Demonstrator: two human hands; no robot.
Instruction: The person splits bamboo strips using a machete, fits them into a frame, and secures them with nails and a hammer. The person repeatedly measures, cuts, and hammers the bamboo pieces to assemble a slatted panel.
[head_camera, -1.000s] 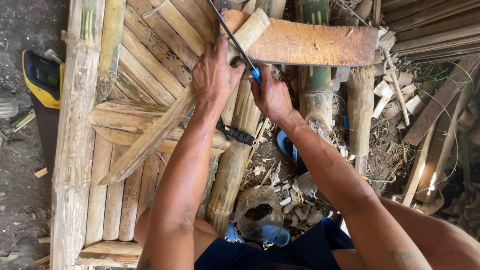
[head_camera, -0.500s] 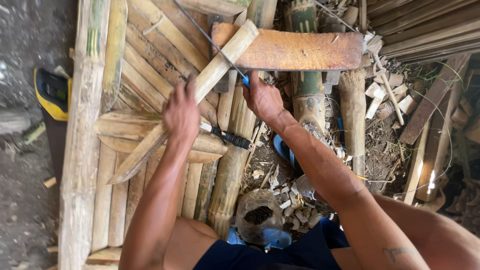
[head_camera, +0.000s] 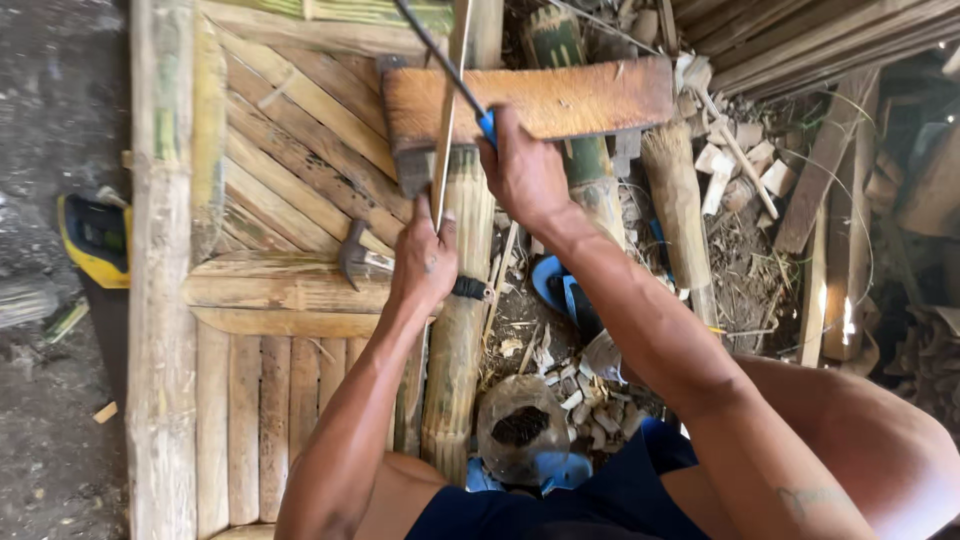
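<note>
Your left hand (head_camera: 425, 262) pinches a thin bamboo strip (head_camera: 447, 110) that runs up toward twelve o'clock. Your right hand (head_camera: 522, 172), at one o'clock of it, grips a blue-handled blade (head_camera: 440, 62) over the orange-brown wooden block (head_camera: 570, 100). A hammer (head_camera: 356, 262) lies on the woven bamboo panel (head_camera: 290, 140) at nine o'clock.

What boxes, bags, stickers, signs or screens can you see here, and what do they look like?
No signs, screens or stickers show.
Clear plastic bag: on the ground below the bamboo pole, by the person's legs, roundish and crumpled, with something dark inside.
Yellow and black case-like thing: at the left edge on the dirt, beside the bamboo panel; what it is cannot be told.
</note>
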